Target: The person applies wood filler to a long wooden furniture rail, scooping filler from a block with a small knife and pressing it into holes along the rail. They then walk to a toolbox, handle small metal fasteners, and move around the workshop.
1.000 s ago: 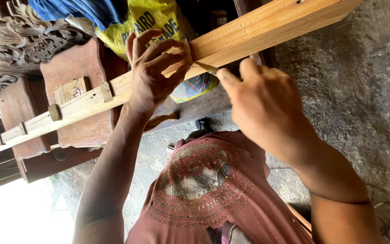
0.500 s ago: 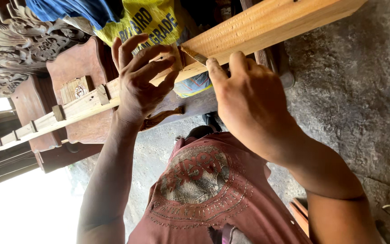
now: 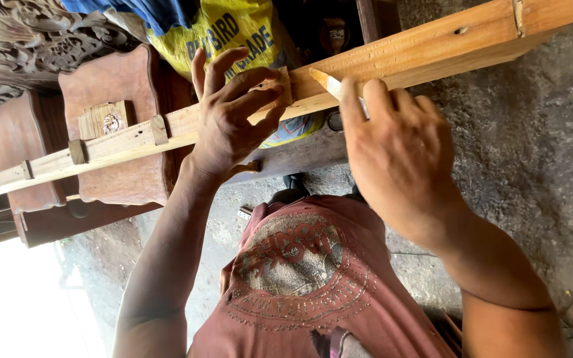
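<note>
A long pale wooden beam [image 3: 432, 50] with several notches runs across the view from lower left to upper right. My left hand [image 3: 233, 116] rests on the beam with fingers spread, pressing a small wooden block [image 3: 280, 86] against it. My right hand [image 3: 399, 149] pinches a flat pale pencil [image 3: 329, 85] whose tip touches the beam just right of the block. Most of the pencil's length is hidden behind my fingers.
A reddish carved wooden furniture piece [image 3: 117, 132] stands behind the beam at left. A yellow printed sack [image 3: 233, 30] and blue cloth [image 3: 160, 10] lie above. Rough grey concrete floor [image 3: 532, 166] spreads at right. My maroon shirt [image 3: 306, 278] fills the bottom.
Both hands have shifted along the beam relative to the view. The left hand now sits lower on the beam, and the pencil tip shows more clearly against the wood.
</note>
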A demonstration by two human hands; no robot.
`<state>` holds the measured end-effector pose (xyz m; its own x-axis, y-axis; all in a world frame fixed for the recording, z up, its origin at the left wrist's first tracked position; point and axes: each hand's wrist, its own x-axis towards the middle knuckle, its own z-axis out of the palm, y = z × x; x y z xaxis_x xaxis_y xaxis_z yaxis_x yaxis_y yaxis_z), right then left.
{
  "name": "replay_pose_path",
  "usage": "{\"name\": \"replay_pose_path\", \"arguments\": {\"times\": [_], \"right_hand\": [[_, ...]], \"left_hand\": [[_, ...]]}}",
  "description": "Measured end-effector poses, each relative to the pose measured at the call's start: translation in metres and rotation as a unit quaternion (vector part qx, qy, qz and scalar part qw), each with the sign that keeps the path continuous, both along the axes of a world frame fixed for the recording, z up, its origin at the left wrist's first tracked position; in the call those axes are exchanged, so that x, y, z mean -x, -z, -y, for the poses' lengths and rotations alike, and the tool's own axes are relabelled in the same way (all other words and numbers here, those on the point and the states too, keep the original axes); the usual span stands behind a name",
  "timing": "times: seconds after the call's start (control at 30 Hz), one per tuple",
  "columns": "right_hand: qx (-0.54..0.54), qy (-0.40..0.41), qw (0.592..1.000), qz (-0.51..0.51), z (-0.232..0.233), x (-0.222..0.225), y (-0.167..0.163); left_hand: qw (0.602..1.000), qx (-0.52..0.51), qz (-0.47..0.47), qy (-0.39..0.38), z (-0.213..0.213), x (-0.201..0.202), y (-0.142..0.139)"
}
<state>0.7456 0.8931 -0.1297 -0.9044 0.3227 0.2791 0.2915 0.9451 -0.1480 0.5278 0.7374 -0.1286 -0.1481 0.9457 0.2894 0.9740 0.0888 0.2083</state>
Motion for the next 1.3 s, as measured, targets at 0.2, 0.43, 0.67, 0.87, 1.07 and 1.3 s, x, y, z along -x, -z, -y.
{"name": "replay_pose_path", "arguments": {"times": [0.2,0.43,0.67,0.87,1.07,1.3], "right_hand": [[0.031,-0.022,0.999,-0.033,0.004,0.011,-0.001],[0.055,-0.018,0.998,0.011,0.033,0.018,-0.002],[0.077,-0.003,0.997,0.008,0.054,-0.006,-0.012],[0.123,0.023,0.992,-0.024,0.031,0.0,-0.02],[0.173,-0.02,0.984,-0.031,0.019,-0.006,-0.008],[0.172,-0.074,0.95,-0.252,0.019,-0.019,0.082]], "left_hand": [[1.0,-0.01,-0.006,-0.009,0.001,0.002,0.005],[1.0,-0.022,-0.007,0.006,0.003,0.005,0.008],[1.0,-0.029,-0.005,0.009,0.004,0.007,0.011],[1.0,-0.024,0.003,0.014,0.005,0.007,0.012],[0.999,-0.012,-0.005,0.034,0.002,0.012,0.005],[0.999,0.0,-0.004,0.054,0.006,0.017,0.005]]}}
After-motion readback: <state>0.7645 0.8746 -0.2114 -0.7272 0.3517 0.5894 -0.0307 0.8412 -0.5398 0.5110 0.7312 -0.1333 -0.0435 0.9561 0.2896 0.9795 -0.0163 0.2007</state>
